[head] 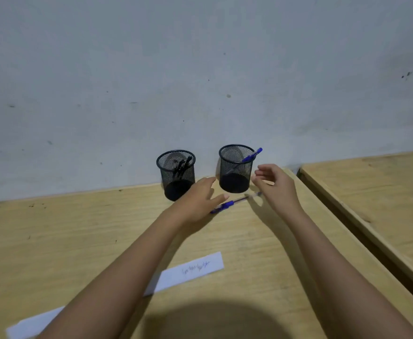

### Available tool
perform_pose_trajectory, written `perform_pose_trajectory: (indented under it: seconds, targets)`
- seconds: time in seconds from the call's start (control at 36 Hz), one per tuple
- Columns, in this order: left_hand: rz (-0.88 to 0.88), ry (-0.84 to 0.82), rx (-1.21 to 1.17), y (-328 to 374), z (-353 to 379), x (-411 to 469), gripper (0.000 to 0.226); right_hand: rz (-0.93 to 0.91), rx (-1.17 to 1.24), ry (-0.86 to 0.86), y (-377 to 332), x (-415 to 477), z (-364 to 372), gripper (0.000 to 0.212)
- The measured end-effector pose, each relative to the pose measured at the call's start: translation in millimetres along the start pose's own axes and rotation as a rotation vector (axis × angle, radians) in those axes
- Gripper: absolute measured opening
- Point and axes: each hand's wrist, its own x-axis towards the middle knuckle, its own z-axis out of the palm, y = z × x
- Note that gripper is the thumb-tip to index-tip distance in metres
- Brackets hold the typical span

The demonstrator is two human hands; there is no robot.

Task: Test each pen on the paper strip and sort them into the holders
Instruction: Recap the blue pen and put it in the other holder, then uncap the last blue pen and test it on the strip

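A light, stiff, slick pen [227, 205] is reached near the bench's far edge; mid-barrel is favoured, both hands' fingers [218, 198] spread, empty.

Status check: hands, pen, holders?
Left hand and right hand open, empty, over the blue pen on the desk. Left holder: dark pens. Right holder: one blue. Nothing in the way.
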Motion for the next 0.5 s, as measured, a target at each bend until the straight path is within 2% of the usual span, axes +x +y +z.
perform_pose_trajectory:
  seconds: [0.06,0.14,0.25,0.36,0.5]
  targets:
    - [-0.024,-0.041,0.092,-8.6,-1.3,-13.1,0.059,-0.017,-0.079,-0.075,7.0,-12.8,5.5,0.021]
    - [-0.008,-0.07,0.176,-18.5,-1.9,-29.1,0.035,-0.111,-0.265,-0.218,15.4,-22.3,12.5,0.032]
    - [0.017,-0.062,0.264,-32.4,-1.7,-37.0,0.034,-0.263,-0.464,-0.386,17.6,-21.1,18.6,0.029]
    - [0.031,-0.102,0.335,-37.3,0.5,-38.3,0.032,-0.338,-0.564,-0.469,18.5,-15.0,23.4,0.024]
    - [0.037,-0.093,0.356,-40.0,2.6,-37.1,0.037,-0.37,-0.544,-0.438,17.8,-12.2,24.1,0.019]
